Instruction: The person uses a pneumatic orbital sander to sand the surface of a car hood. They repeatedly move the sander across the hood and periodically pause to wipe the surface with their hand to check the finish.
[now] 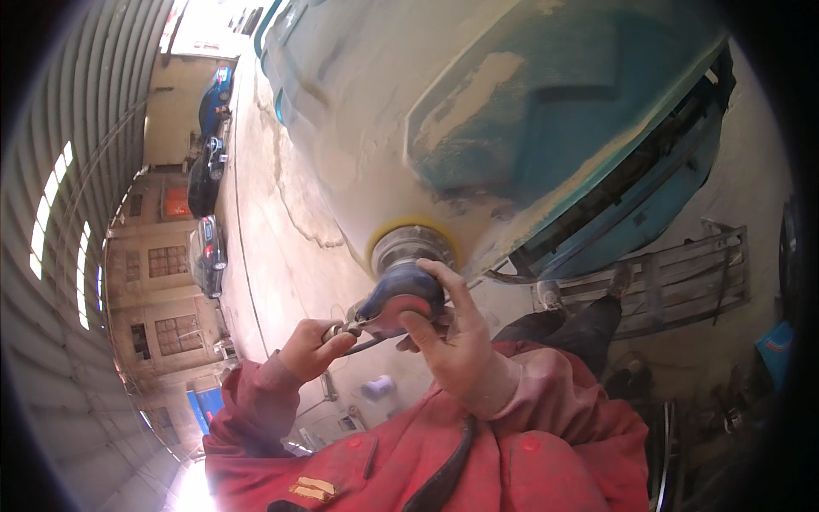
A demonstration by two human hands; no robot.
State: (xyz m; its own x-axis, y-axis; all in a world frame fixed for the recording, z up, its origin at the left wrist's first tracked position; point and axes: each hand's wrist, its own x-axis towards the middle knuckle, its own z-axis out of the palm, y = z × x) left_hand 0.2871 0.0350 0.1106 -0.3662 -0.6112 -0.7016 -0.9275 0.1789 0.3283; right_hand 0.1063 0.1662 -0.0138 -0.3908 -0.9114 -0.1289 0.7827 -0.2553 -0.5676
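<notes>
Beyond the pale floor (264, 222) stand a tan wall (160, 303) and ribbed sheeting (77, 94) (bright strip windows (48, 212) pierce it).
</notes>
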